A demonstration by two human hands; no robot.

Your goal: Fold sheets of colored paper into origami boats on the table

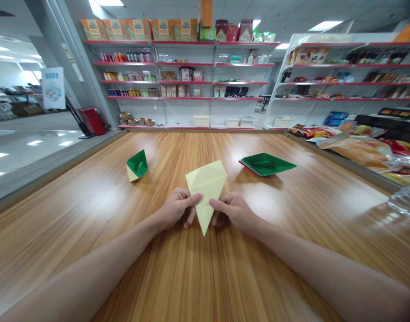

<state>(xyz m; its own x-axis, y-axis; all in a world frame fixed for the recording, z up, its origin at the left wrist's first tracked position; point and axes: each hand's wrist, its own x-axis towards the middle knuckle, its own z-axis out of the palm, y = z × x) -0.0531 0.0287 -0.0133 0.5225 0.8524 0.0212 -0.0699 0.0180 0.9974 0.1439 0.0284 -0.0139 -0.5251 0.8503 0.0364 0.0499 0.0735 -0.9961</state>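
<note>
A pale yellow sheet of folded paper [206, 188], kite-shaped with its narrow point toward me, is held up over the middle of the table. My left hand [179, 208] pinches its left edge, thumb on the front and fingers behind. On the opposite edge, my right hand [233, 211] grips it the same way. Beyond my left hand stands a small folded paper piece [137, 165], green inside with a yellow outer side. A stack of folded green paper [267, 164] lies past my right hand, with red and bluish layers showing at its left end.
The wood-grain table [124, 268] has a raised edge on the left. Packaged snacks [365, 150] pile up along the right side, near a clear plastic item [406, 201]. Stocked shelves [183, 62] stand behind the table, and a red box [92, 120] sits on the floor at left.
</note>
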